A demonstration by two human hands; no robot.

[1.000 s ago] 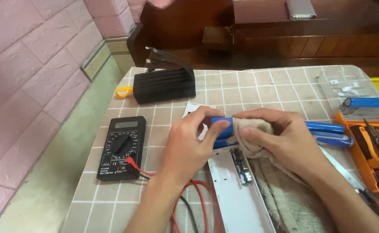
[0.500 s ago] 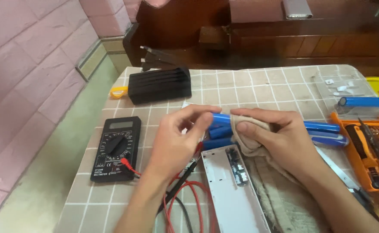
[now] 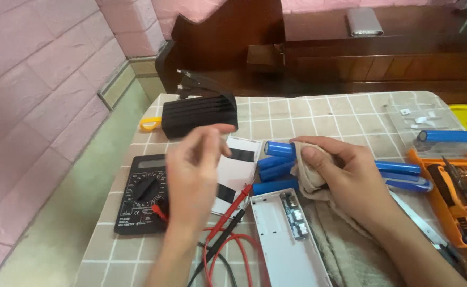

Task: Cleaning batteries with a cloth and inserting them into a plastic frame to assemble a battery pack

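The right hand [image 3: 345, 170] rests on a row of blue batteries [image 3: 278, 162] lying side by side on the checked tablecloth [image 3: 318, 111], its fingers curled around a beige rag [image 3: 310, 178] that it presses against the batteries, so the middle of the row is hidden under the hand and rag and only the ends show on either side. The left hand [image 3: 193, 170] hangs above the table just to the left of the batteries, blurred, its fingers loosely open and holding nothing. Under and behind it lies a white card with black bars [image 3: 239, 167], partly covered by the hand. To the left sits a black multimeter [image 3: 143, 194], whose right edge the left wrist overlaps; its red and black test leads [image 3: 228, 228] run across the cloth between the two forearms, the probe tips pointing toward the batteries. Just below the batteries lies a long white case [image 3: 284, 244], open, with a small circuit board [image 3: 294, 215] showing at its upper end, close beside the rag. At the far side of the table stands a black ribbed box [image 3: 199, 114], with a yellow ring [image 3: 149, 125] at its left end. To the right, an orange tool tray [image 3: 456, 191] holds screwdriver bits, another blue battery [image 3: 446, 136] lies above it, and a clear plastic bag [image 3: 417, 119] with small white pieces sits near that battery.
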